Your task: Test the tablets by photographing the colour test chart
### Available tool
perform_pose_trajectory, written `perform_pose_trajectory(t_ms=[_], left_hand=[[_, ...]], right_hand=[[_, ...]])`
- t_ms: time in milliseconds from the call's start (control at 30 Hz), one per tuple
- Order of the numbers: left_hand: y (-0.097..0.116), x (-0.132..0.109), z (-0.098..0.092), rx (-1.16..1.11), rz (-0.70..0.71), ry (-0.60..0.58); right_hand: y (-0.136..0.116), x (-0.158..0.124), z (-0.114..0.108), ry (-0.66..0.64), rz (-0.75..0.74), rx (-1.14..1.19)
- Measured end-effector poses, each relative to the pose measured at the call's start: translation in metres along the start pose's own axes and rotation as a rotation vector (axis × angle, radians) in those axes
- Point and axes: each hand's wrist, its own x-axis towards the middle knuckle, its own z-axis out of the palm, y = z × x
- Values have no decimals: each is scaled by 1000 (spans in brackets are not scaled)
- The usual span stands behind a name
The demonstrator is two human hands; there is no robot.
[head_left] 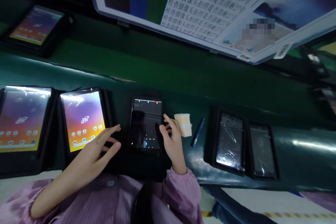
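A black tablet (145, 122) lies on the green bench in front of me, its dark screen showing a camera-like view with small icons. My right hand (172, 138) is at its right edge, fingers apart and slightly bent; whether the tips touch the edge I cannot tell. My left hand (103, 148) hovers left of it, thumb and fingers spread, holding nothing. Behind that hand a lit tablet (82, 117) shows a purple and orange home screen, its lower right corner partly hidden. Beside my right hand lie a pale yellow folded cloth or pad (185, 125) and a blue pen (198, 133).
Another lit tablet (23, 119) lies at the far left, and one more (36, 26) on the upper ledge. Two dark tablets with shiny film, a nearer one (229, 141) and an outer one (262, 150), lie right. A large printed board (210, 10) overhangs the back.
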Motion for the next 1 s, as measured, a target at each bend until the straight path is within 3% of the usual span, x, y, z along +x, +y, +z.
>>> perform_pose_trajectory(t_ms=[133,333,433,567,667,733,867,1000], left_hand=[[-6,-3,1,13,-79,-65],[2,2,14,41,-5,-241],[8,11,21,27,32,-279],[14,27,30,-27,85,-342],[14,33,29,-46,102,-347],[12,32,24,-77,106,-334],[4,27,17,-184,67,-334],[-2,22,18,-153,31,-382]], right_hand=[[8,6,-8,-72,-39,31],[5,15,-24,-250,4,28],[6,17,-33,-211,12,-26],[9,23,-35,-35,56,-159],[10,31,-30,114,93,-172],[12,35,-28,148,108,-144],[15,32,-37,83,106,-113],[19,15,-52,-87,79,-115]])
